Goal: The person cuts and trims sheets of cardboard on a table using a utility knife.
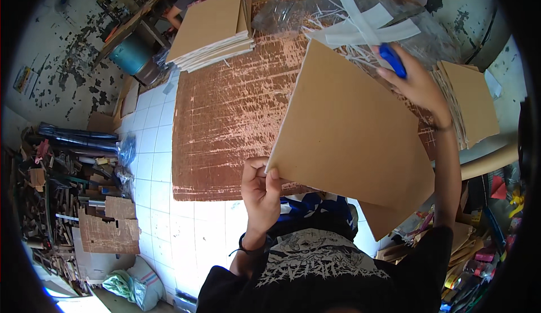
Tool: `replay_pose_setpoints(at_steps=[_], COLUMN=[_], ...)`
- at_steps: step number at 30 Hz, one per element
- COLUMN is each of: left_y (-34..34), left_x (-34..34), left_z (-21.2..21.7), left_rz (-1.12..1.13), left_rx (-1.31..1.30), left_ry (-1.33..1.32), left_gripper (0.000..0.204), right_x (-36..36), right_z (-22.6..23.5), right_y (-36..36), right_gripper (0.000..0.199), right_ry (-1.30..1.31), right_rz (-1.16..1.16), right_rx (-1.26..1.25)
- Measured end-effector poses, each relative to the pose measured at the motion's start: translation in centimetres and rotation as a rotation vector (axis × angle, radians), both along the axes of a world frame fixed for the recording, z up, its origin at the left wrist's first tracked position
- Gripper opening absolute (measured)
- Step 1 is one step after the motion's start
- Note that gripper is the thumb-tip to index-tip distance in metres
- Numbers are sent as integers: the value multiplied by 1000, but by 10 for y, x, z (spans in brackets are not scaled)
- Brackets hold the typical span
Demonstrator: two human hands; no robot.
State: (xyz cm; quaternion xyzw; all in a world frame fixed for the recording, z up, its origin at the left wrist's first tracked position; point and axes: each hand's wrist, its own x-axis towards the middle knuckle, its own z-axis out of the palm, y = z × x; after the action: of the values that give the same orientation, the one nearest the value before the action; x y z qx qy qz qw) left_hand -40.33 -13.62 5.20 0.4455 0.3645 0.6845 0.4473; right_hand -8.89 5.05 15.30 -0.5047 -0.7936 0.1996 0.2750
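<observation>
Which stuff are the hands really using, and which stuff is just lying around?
In use:
- left hand pinching the brown cardboard sheet
- right hand gripping the blue tool

Lying about:
- stack of cardboard sheets
- white paper strips
- blue barrel

From above I see my own body at the lower edge of the view. I wear a black T-shirt with short sleeves and a jagged white and grey graphic print across the chest. Just above that print, a patch of blue and white patterned fabric shows. My left hand is bare, with a thin black cord bracelet around the wrist. My right hand is bare too, with a narrow dark band at its wrist. Both forearms are uncovered.
</observation>
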Motion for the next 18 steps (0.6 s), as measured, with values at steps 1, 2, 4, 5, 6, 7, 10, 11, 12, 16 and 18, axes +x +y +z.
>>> replay_pose_setpoints(at_steps=[1,2,4,5,6,7,10,11,12,16,18], left_y=[-3,-5,0,6,7,8,21,23,28,37,40], left_x=[-5,-12,-14,-18,-27,-35,-51,-57,-62,-67,-55], left_z=[6,14,28,30,34,38,57,60,59,55,53], left_rz=[2,29,107,106,142,177,251,289,320,128,138], left_rx=[20,62,123,142,171,199,258,262,249,236,198], left_ry=[2,44,80,73,101,127,141,137,112,-111,-74], left_gripper=[16,16,16,16,16,16,16,16,24,36,53], right_x=[-7,-13,-20,-23,-34,-43,-61,-64,-68,-84,-85], right_z=[8,15,26,27,29,30,37,39,39,39,37], right_y=[10,19,40,41,39,39,46,45,44,31,30], right_gripper=[44,48,58,58,57,56,43,39,36,40,41], right_ry=[2,176,308,299,338,377,286,295,364,626,638], right_rz=[2,148,358,357,377,396,435,411,405,348,339], right_rx=[20,-107,-301,-283,-254,-225,-134,-191,-195,-69,-24])
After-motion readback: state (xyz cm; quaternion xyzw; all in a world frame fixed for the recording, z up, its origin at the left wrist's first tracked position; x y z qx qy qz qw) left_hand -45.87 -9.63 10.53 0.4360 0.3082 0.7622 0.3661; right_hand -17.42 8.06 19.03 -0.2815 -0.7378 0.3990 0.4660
